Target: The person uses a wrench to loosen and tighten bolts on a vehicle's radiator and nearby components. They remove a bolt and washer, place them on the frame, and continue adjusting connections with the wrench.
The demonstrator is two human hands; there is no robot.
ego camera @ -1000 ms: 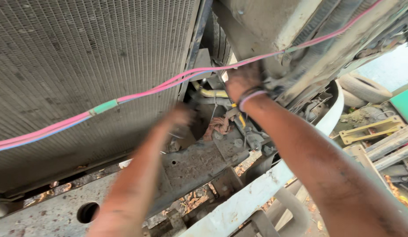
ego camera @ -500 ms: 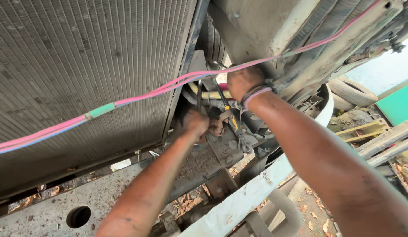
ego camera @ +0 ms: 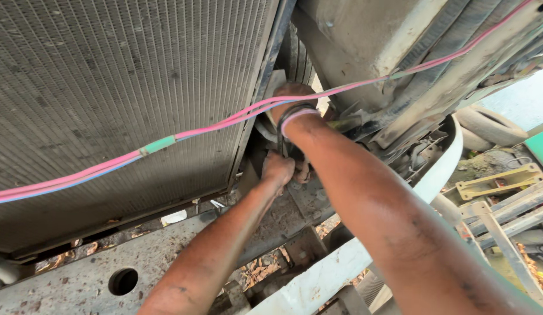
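Observation:
My left hand (ego camera: 277, 169) is curled into a fist low in the gap beside a large finned radiator (ego camera: 125, 87). It grips a thin dark tool (ego camera: 281, 143) that stands up toward my right wrist. Higher in the same gap, my right hand (ego camera: 292, 93) reaches in with bands (ego camera: 295, 115) on the wrist, and its fingers are hidden behind metal. A pink and blue wire (ego camera: 160, 144) with a green tape joint runs across in front of the radiator and over my right hand.
A dirty metal crossmember (ego camera: 61, 286) with a round hole (ego camera: 122, 281) lies below the radiator. A white curved bumper edge (ego camera: 324, 280) passes under my arms. At the right lie an old tyre (ego camera: 487, 125), a yellow bracket (ego camera: 496, 181) and metal bars (ego camera: 511, 221).
My left hand has reached forward and up into the gap and closed there. The right hand stays in the same spot. The view has moved closer.

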